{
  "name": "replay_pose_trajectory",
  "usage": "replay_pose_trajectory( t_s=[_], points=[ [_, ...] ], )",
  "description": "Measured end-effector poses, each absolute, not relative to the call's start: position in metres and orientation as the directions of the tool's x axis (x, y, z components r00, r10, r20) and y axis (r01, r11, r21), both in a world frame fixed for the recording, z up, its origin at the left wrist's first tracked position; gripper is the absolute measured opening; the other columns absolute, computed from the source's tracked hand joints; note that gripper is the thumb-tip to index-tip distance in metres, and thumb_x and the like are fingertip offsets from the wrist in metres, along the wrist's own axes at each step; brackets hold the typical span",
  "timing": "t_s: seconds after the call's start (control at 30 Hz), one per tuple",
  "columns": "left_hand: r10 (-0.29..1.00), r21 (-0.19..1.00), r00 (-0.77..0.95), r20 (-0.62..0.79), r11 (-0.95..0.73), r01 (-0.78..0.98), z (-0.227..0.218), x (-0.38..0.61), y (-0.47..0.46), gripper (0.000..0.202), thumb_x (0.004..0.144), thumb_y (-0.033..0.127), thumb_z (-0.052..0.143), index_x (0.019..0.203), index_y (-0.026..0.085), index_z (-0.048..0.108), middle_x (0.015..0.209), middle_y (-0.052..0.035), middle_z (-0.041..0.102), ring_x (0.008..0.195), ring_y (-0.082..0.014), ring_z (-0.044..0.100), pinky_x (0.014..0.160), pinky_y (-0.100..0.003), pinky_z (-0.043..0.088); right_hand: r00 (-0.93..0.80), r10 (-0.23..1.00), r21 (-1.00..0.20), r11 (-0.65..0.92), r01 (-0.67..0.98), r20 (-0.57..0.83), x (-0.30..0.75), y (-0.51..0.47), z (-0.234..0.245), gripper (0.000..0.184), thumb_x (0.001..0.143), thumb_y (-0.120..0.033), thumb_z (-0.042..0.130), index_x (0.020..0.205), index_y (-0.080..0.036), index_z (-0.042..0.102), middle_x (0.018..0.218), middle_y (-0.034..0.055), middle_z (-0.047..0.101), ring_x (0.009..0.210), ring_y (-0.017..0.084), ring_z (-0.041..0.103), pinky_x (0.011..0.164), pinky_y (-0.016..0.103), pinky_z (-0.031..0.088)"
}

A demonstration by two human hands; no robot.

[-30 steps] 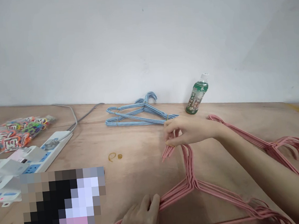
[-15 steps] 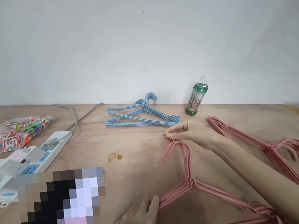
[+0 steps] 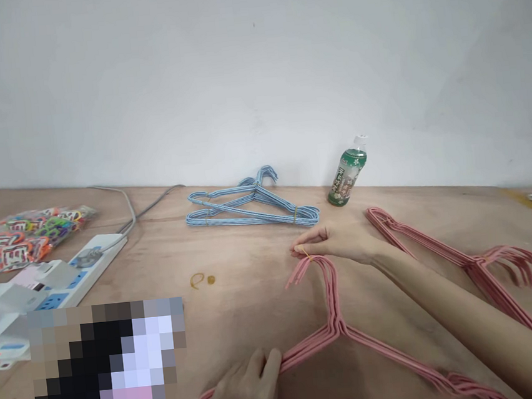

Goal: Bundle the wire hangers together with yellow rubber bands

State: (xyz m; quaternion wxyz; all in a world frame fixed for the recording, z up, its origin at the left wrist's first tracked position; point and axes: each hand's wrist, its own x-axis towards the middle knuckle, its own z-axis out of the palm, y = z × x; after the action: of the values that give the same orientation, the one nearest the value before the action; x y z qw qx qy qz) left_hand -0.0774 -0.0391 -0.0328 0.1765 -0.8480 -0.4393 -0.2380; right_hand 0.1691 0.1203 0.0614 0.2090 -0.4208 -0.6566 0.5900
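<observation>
A stack of pink wire hangers [image 3: 337, 327] lies flat on the wooden table [image 3: 233, 253] in front of me, hooks pointing away. My left hand [image 3: 247, 392] is closed over the stack's left shoulder near the front edge. My right hand [image 3: 333, 242] reaches to the hook end, its fingers pinched on a thin yellow rubber band [image 3: 305, 253] at the top of the hooks.
A second pink hanger bundle [image 3: 469, 261] lies at the right. Blue hangers [image 3: 247, 204] and a green bottle [image 3: 347, 176] stand near the wall. Loose rubber bands [image 3: 201, 280], a white power strip [image 3: 66, 278] and colourful packets [image 3: 24, 232] are at the left.
My right hand has lowered from above the hooks and now pinches the yellow band at the hook tops. The left hand has stayed on the hanger shoulder.
</observation>
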Motion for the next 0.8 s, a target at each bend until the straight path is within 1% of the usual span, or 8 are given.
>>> replay_pose_trajectory(
  t_s=[0.17,0.27,0.33,0.43,0.5,0.63,0.73,0.8],
  points=[
    [0.702,-0.082,0.504,0.504,-0.542,0.836,-0.033,-0.077,-0.04,0.039,0.061,-0.004,0.038,0.087,0.023,0.048,0.062,0.0044,0.061,0.046,-0.015,0.057,0.043,-0.024,0.04,-0.584,0.767,-0.944,-0.083,0.318,-0.264,0.167,0.127,0.051,0.041,0.072,-0.047,0.074,0.103,-0.02,0.073,0.103,0.0061,0.073,0.104,0.02,0.065,0.1,0.035,0.045],
    [0.693,-0.078,0.515,0.504,-0.557,0.827,-0.029,-0.077,-0.04,0.039,0.058,-0.004,0.039,0.085,0.023,0.048,0.061,0.0047,0.061,0.045,-0.0145,0.057,0.042,-0.024,0.039,-0.643,0.697,-0.939,-0.134,0.317,-0.317,0.162,0.13,0.054,0.037,0.072,-0.043,0.075,0.1,-0.018,0.074,0.103,0.0059,0.073,0.102,0.018,0.066,0.097,0.03,0.047],
    [0.693,-0.071,0.522,0.498,-0.567,0.821,-0.026,-0.076,-0.039,0.038,0.057,-0.003,0.038,0.082,0.023,0.048,0.06,0.0048,0.061,0.044,-0.0147,0.058,0.041,-0.025,0.038,-0.691,0.638,-0.934,-0.141,0.329,-0.34,0.158,0.132,0.061,0.035,0.072,-0.04,0.076,0.099,-0.018,0.074,0.101,0.0052,0.074,0.098,0.016,0.067,0.094,0.027,0.049],
    [0.695,-0.06,0.529,0.487,-0.578,0.814,-0.024,-0.076,-0.039,0.037,0.058,-0.003,0.038,0.081,0.024,0.048,0.06,0.005,0.061,0.044,-0.0148,0.058,0.039,-0.025,0.038,-0.773,0.536,-0.929,-0.065,0.364,-0.341,0.152,0.138,0.075,0.034,0.073,-0.038,0.076,0.099,-0.017,0.074,0.098,0.0047,0.074,0.094,0.015,0.068,0.089,0.024,0.05],
    [0.688,-0.059,0.529,0.498,-0.581,0.812,-0.025,-0.076,-0.039,0.037,0.058,-0.003,0.039,0.083,0.023,0.048,0.06,0.0051,0.061,0.044,-0.0148,0.058,0.039,-0.025,0.038,-0.821,0.447,-0.918,0.0,0.397,-0.356,0.148,0.143,0.084,0.033,0.073,-0.037,0.076,0.099,-0.017,0.073,0.099,0.0051,0.074,0.092,0.015,0.068,0.086,0.023,0.051],
    [0.679,-0.058,0.521,0.517,-0.579,0.813,-0.028,-0.075,-0.041,0.037,0.058,-0.002,0.04,0.085,0.023,0.049,0.062,0.0053,0.062,0.045,-0.0146,0.059,0.04,-0.025,0.04,-0.845,0.293,-0.874,0.061,0.483,-0.447,0.137,0.149,0.101,0.034,0.072,-0.035,0.076,0.101,-0.016,0.072,0.096,0.0043,0.074,0.092,0.016,0.069,0.084,0.024,0.053],
    [0.687,-0.052,0.519,0.509,-0.576,0.815,-0.029,-0.074,-0.041,0.038,0.057,-0.002,0.04,0.085,0.023,0.049,0.062,0.0057,0.062,0.045,-0.0142,0.059,0.04,-0.024,0.039,-0.824,0.242,-0.825,0.127,0.551,-0.513,0.128,0.148,0.11,0.038,0.07,-0.037,0.077,0.102,-0.016,0.072,0.098,0.0045,0.074,0.095,0.018,0.069,0.086,0.025,0.052],
    [0.695,-0.045,0.516,0.5,-0.574,0.817,-0.028,-0.073,-0.042,0.038,0.057,-0.002,0.04,0.084,0.023,0.049,0.062,0.0059,0.063,0.045,-0.0138,0.06,0.04,-0.023,0.04,-0.813,0.243,-0.791,0.207,0.576,-0.529,0.124,0.147,0.113,0.041,0.07,-0.039,0.076,0.103,-0.015,0.072,0.099,0.005,0.074,0.095,0.018,0.069,0.085,0.024,0.052]
  ],
)
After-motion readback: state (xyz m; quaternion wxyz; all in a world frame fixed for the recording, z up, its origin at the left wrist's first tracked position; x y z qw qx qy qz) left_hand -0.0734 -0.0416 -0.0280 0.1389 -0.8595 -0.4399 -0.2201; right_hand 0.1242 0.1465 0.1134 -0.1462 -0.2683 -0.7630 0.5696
